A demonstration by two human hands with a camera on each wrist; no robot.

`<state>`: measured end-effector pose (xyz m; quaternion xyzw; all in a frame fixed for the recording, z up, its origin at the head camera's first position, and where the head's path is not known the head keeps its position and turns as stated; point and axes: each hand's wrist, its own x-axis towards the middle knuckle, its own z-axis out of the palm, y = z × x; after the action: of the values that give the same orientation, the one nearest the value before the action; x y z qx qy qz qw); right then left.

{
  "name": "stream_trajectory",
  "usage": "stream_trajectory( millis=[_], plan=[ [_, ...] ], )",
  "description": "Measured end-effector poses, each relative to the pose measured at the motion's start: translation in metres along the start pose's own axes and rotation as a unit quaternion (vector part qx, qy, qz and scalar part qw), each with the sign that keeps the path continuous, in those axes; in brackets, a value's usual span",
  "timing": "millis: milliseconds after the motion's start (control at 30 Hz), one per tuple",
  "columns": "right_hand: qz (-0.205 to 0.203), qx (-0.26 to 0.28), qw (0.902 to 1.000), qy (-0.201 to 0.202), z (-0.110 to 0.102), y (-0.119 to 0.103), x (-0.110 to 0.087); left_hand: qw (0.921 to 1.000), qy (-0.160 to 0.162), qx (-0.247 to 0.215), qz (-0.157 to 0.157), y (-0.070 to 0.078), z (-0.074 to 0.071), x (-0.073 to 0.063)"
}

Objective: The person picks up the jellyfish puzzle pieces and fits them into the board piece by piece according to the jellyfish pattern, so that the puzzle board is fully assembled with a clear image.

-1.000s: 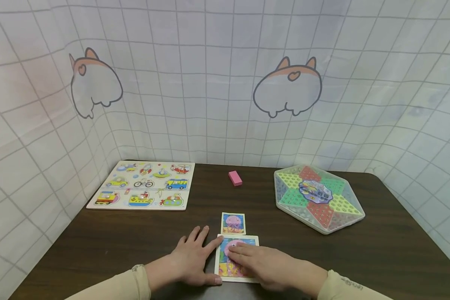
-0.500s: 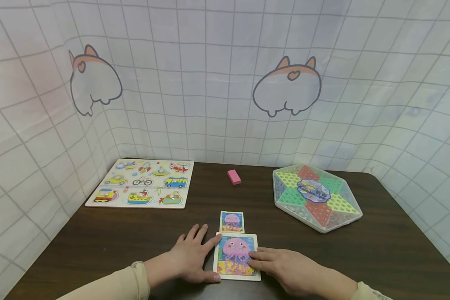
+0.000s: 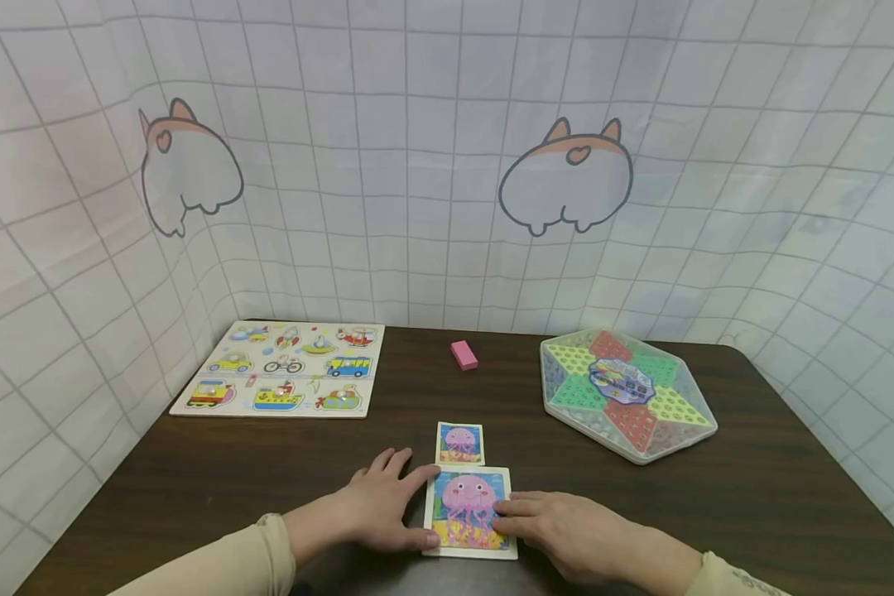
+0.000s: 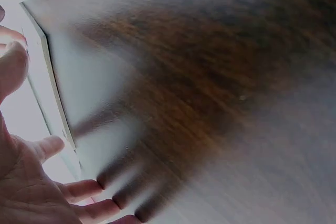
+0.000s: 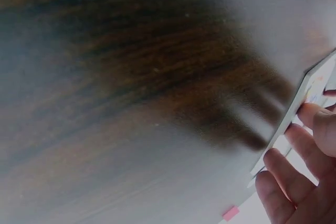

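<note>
A square jellyfish jigsaw puzzle (image 3: 468, 497) in a pale frame lies flat near the front of the table. My left hand (image 3: 376, 509) rests at its left side with fingers spread, index fingertip at the upper left corner and thumb at the lower left. On the opposite side, the fingertips of my right hand (image 3: 569, 530) overlap the puzzle's right edge, fingers extended. A smaller jellyfish picture card (image 3: 460, 444) sits right behind the frame. Both wrist views show the frame's thin edge (image 4: 54, 85) beside the fingertips, the right one (image 5: 291, 111) also showing a bit of the picture.
At the back left lies a vehicle peg puzzle board (image 3: 276, 372). A pink block (image 3: 463, 355) is at the back middle. The hexagonal Chinese checkers box (image 3: 626, 396) lies at the back right. A white grid-pattern curtain (image 3: 432, 182) encloses the dark wooden table (image 3: 268, 463).
My right hand has slid from over the picture to the puzzle's right edge, uncovering the jellyfish. The left hand has stayed at the left edge.
</note>
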<state>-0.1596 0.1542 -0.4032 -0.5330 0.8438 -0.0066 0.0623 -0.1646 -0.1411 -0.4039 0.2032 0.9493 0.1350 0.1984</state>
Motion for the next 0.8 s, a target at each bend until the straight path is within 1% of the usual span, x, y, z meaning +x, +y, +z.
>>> stream_trajectory(
  millis=[133,267,367,433,500,600,700,800],
  plan=[
    [-0.005,-0.011,0.9999,0.003,0.001,-0.001,0.0,0.9999,0.014,-0.001,0.005,-0.001,0.0,-0.002],
    [-0.014,-0.032,0.9993,0.017,0.0,-0.003,0.002,0.9998,0.015,0.012,0.002,-0.001,0.001,-0.002],
    [-0.004,-0.035,0.9992,0.017,0.0,-0.004,0.008,0.9996,0.011,0.024,0.001,-0.001,0.002,-0.002],
    [0.011,-0.028,0.9995,0.004,0.0,-0.004,0.012,0.9993,0.013,0.035,0.006,-0.001,0.004,-0.002],
    [0.024,-0.023,0.9994,-0.009,0.0,-0.005,0.017,0.9982,0.018,0.053,0.023,0.0,0.007,-0.003],
    [0.03,-0.02,0.9992,-0.016,0.001,-0.008,0.021,0.994,0.022,0.086,0.064,0.005,0.012,-0.008],
    [0.028,-0.03,0.9991,-0.01,0.003,-0.01,0.023,0.986,0.019,0.125,0.108,0.012,0.017,-0.013],
    [0.037,-0.024,0.9989,-0.014,0.004,-0.012,0.024,0.9759,0.018,0.168,0.138,0.017,0.02,-0.015]
  ],
)
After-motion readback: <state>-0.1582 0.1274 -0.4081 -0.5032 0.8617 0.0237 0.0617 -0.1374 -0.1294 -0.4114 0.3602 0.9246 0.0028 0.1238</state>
